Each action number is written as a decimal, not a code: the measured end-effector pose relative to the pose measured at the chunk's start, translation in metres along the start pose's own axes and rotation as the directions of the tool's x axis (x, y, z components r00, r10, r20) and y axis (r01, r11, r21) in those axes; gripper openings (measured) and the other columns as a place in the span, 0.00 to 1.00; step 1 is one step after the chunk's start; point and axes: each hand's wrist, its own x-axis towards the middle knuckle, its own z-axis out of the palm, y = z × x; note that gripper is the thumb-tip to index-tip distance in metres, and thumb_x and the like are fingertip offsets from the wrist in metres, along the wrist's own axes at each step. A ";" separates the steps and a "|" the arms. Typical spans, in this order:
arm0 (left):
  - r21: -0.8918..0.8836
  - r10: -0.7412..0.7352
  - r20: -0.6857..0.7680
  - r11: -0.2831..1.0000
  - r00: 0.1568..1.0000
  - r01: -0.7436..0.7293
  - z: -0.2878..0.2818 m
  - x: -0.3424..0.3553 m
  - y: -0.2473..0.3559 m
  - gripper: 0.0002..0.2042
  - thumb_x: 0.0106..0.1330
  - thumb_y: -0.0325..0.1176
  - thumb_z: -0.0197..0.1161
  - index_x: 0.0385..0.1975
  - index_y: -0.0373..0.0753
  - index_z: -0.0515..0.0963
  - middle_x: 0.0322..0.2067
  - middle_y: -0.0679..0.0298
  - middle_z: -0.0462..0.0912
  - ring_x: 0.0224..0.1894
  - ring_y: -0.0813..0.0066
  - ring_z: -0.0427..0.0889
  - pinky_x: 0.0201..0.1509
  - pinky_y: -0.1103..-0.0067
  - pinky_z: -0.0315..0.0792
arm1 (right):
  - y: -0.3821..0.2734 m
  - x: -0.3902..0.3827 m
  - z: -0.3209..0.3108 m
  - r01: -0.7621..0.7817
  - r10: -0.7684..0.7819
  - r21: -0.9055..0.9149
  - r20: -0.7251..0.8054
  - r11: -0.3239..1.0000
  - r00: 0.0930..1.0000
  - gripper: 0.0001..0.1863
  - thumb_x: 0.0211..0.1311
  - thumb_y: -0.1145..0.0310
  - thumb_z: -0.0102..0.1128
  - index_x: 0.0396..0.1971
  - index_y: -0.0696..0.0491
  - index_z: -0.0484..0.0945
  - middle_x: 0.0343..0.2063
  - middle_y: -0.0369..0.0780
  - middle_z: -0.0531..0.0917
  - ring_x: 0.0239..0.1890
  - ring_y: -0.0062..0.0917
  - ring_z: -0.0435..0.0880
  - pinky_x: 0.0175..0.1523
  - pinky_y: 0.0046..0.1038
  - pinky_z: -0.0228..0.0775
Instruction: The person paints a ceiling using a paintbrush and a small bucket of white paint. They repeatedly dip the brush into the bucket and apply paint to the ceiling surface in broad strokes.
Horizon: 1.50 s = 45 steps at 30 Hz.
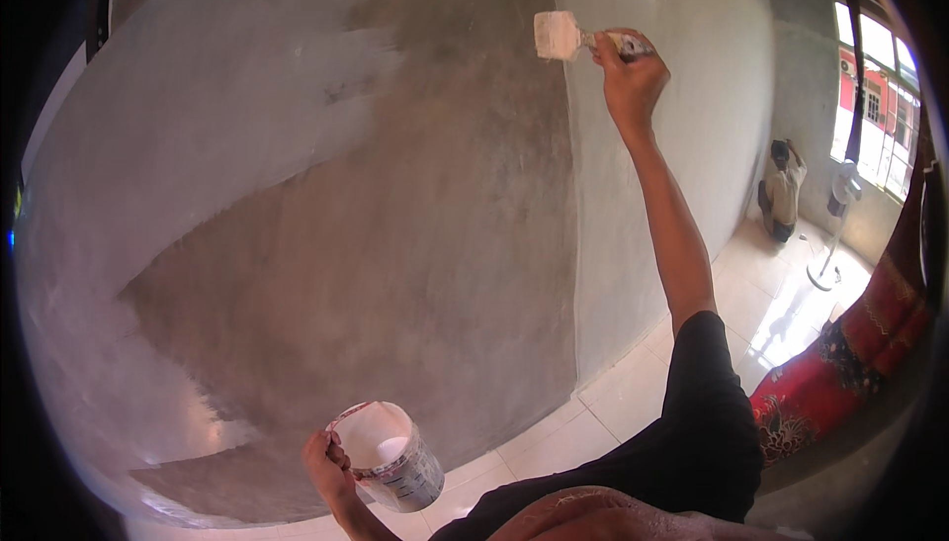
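Note:
Raised at the upper right, my right hand is closed round the handle of a wide paintbrush. The brush's pale, paint-coated bristles point left and lie at the wall's vertical corner edge. Low on the left, my left hand grips the rim or handle of a paint bucket. White paint shows inside the bucket, and its outside is smeared. Before me the wall has a bare grey-brown patch, with lighter painted areas above it and to its left.
Right of the corner, another wall face is pale. A person crouches by the far wall, close to a standing fan and a barred window. Red patterned cloth hangs at the right. Light tiles cover the floor.

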 end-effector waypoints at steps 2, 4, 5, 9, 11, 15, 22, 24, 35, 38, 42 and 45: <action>0.007 0.027 -0.060 1.000 0.998 -0.026 -0.002 0.002 -0.010 0.11 0.61 0.32 0.52 0.15 0.39 0.68 0.09 0.77 0.58 0.09 0.91 0.49 0.11 0.87 0.40 | 0.014 0.015 0.011 0.089 -0.092 -0.090 -0.035 0.992 0.995 0.09 0.54 0.69 0.65 0.27 0.62 0.80 0.18 0.39 0.81 0.20 0.19 0.81 0.29 0.23 0.74; -0.002 0.028 -0.073 1.000 0.997 -0.028 -0.006 0.005 -0.019 0.12 0.60 0.32 0.52 0.15 0.39 0.68 0.08 0.77 0.57 0.09 0.91 0.49 0.11 0.86 0.40 | 0.015 0.027 0.022 0.126 -0.135 -0.188 -0.033 0.974 0.990 0.12 0.51 0.64 0.64 0.26 0.59 0.81 0.14 0.41 0.79 0.16 0.23 0.79 0.25 0.26 0.68; -0.006 0.030 -0.077 1.000 0.997 -0.030 -0.007 0.007 -0.022 0.12 0.60 0.32 0.52 0.15 0.39 0.68 0.08 0.77 0.57 0.08 0.91 0.49 0.10 0.86 0.40 | 0.017 0.035 0.026 0.166 -0.177 -0.210 -0.035 0.964 0.984 0.12 0.51 0.64 0.64 0.27 0.59 0.81 0.14 0.42 0.79 0.16 0.25 0.79 0.25 0.27 0.68; 0.019 0.067 -0.088 0.998 0.994 -0.065 -0.005 0.005 -0.019 0.12 0.59 0.33 0.52 0.15 0.39 0.68 0.07 0.77 0.56 0.07 0.90 0.48 0.10 0.85 0.39 | 0.036 0.054 0.036 0.219 -0.232 -0.254 -0.023 0.942 0.972 0.12 0.50 0.64 0.62 0.27 0.59 0.81 0.14 0.43 0.79 0.16 0.31 0.79 0.25 0.29 0.69; 0.038 0.082 -0.078 0.996 0.994 -0.079 -0.001 0.004 -0.015 0.12 0.59 0.33 0.52 0.14 0.39 0.67 0.07 0.77 0.55 0.07 0.90 0.47 0.10 0.85 0.39 | 0.046 0.063 0.041 0.236 -0.249 -0.255 -0.021 0.938 0.968 0.12 0.50 0.64 0.62 0.27 0.59 0.81 0.14 0.44 0.79 0.17 0.33 0.80 0.25 0.30 0.69; 0.064 0.084 -0.111 0.995 0.990 -0.078 0.002 0.002 -0.011 0.12 0.60 0.33 0.52 0.14 0.39 0.67 0.06 0.77 0.55 0.07 0.90 0.47 0.09 0.85 0.39 | 0.063 0.077 0.050 0.269 -0.289 -0.282 -0.033 0.921 0.957 0.13 0.51 0.63 0.60 0.28 0.58 0.81 0.14 0.44 0.79 0.17 0.35 0.80 0.26 0.32 0.70; 0.048 0.108 -0.131 0.994 0.985 -0.103 0.007 -0.004 -0.009 0.13 0.60 0.33 0.53 0.13 0.39 0.67 0.06 0.77 0.55 0.07 0.90 0.48 0.10 0.86 0.39 | 0.068 0.084 0.077 0.254 -0.269 -0.309 -0.007 0.917 0.963 0.14 0.52 0.59 0.59 0.29 0.56 0.82 0.16 0.43 0.81 0.20 0.37 0.81 0.27 0.34 0.71; 0.035 0.107 -0.131 0.994 0.986 -0.104 0.010 -0.004 -0.008 0.13 0.60 0.32 0.53 0.13 0.39 0.67 0.06 0.77 0.55 0.07 0.90 0.48 0.10 0.86 0.39 | 0.068 0.083 0.097 0.263 -0.284 -0.392 0.007 0.881 0.959 0.15 0.54 0.60 0.57 0.32 0.56 0.81 0.18 0.44 0.82 0.23 0.38 0.82 0.28 0.35 0.73; 0.055 0.084 -0.144 0.996 0.986 -0.077 0.005 0.006 -0.008 0.12 0.60 0.33 0.54 0.15 0.39 0.68 0.08 0.78 0.55 0.08 0.91 0.48 0.10 0.86 0.39 | -0.054 0.001 0.146 0.434 -0.411 -0.147 0.160 0.889 0.897 0.11 0.53 0.63 0.61 0.33 0.53 0.82 0.19 0.42 0.82 0.24 0.38 0.82 0.29 0.37 0.74; 0.046 0.104 -0.134 0.994 0.986 -0.098 0.004 0.000 -0.007 0.12 0.61 0.34 0.54 0.16 0.39 0.69 0.08 0.78 0.55 0.08 0.91 0.47 0.11 0.86 0.39 | -0.045 0.022 0.123 0.372 -0.367 -0.038 0.109 0.927 0.924 0.15 0.53 0.60 0.58 0.30 0.58 0.80 0.19 0.47 0.81 0.22 0.42 0.81 0.26 0.40 0.70; 0.020 0.082 -0.142 0.997 0.986 -0.080 0.010 -0.001 -0.007 0.13 0.61 0.35 0.54 0.16 0.39 0.68 0.08 0.78 0.55 0.09 0.91 0.47 0.11 0.86 0.39 | -0.025 0.064 0.083 0.274 -0.283 -0.186 -0.021 0.944 0.959 0.08 0.50 0.66 0.64 0.24 0.57 0.80 0.16 0.49 0.79 0.22 0.44 0.80 0.28 0.37 0.69; 0.022 0.061 -0.141 0.998 0.988 -0.058 0.013 0.000 -0.008 0.13 0.61 0.35 0.54 0.15 0.39 0.68 0.08 0.78 0.55 0.09 0.91 0.48 0.11 0.86 0.40 | 0.015 0.087 0.063 0.264 -0.302 -0.321 -0.074 0.910 0.951 0.10 0.50 0.65 0.63 0.24 0.57 0.80 0.15 0.49 0.78 0.21 0.45 0.80 0.27 0.39 0.69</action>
